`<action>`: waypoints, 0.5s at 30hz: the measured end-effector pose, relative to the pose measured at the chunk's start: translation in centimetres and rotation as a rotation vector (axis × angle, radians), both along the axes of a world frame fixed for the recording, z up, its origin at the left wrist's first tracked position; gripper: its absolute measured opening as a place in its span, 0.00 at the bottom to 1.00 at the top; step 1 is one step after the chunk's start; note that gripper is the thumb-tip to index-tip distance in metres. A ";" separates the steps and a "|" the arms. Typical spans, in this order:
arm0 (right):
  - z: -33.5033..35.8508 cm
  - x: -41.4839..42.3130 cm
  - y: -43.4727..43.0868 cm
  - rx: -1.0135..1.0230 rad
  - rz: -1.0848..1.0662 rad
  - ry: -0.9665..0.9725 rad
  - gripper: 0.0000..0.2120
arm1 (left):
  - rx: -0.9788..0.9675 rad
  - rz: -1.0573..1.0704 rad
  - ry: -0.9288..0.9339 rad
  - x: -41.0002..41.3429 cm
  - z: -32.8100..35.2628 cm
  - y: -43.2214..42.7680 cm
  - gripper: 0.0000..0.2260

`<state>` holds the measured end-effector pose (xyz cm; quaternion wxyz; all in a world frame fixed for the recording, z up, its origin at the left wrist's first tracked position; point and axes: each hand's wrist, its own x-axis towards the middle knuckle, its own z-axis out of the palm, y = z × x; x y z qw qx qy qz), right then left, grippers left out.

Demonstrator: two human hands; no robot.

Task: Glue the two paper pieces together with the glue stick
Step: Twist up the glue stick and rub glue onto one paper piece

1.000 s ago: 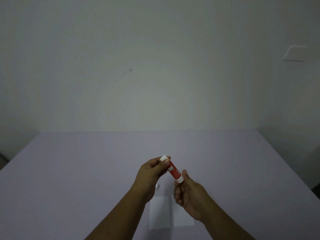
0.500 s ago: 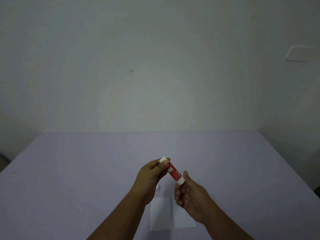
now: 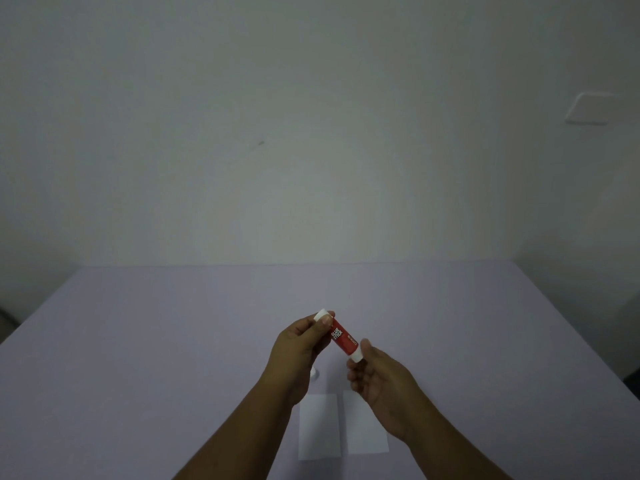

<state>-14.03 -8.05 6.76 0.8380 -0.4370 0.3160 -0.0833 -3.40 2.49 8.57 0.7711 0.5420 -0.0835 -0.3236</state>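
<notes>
We see the red glue stick [image 3: 342,338] held tilted above the lilac table [image 3: 173,341], its upper white end pinched by the left hand [image 3: 300,344] and its lower white end gripped by the right hand [image 3: 379,375]. Beneath them, two white paper pieces [image 3: 318,426] lie side by side, just apart. A small white object [image 3: 314,374] sits beside the left wrist.

Red glue stick [image 3: 342,338], white papers [image 3: 318,426], lilac table [image 3: 173,341].

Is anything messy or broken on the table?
Nothing looks broken or spilled. The two paper pieces lie flat, side by side and apart. One small white thing sits loose on the table beside the left hand; too small to identify.
</notes>
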 end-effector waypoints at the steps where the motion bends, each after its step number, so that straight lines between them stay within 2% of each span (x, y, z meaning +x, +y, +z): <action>1: 0.0 0.0 -0.1 -0.032 -0.012 -0.018 0.17 | -0.010 0.007 0.013 0.0 0.0 0.1 0.09; 4: 0.2 0.0 0.2 0.051 0.012 0.037 0.17 | -0.027 -0.015 0.012 -0.1 0.0 0.1 0.08; 8: 0.3 0.0 0.5 0.121 0.086 0.107 0.26 | 0.012 -0.031 -0.025 -0.3 0.0 0.0 0.07; 12: 0.2 0.0 0.6 0.006 0.054 -0.005 0.17 | 0.008 -0.001 -0.010 -0.1 0.0 0.2 0.07; 15: 0.3 -0.1 0.4 -0.032 0.050 -0.019 0.18 | -0.003 -0.018 0.000 -0.2 0.2 0.2 0.06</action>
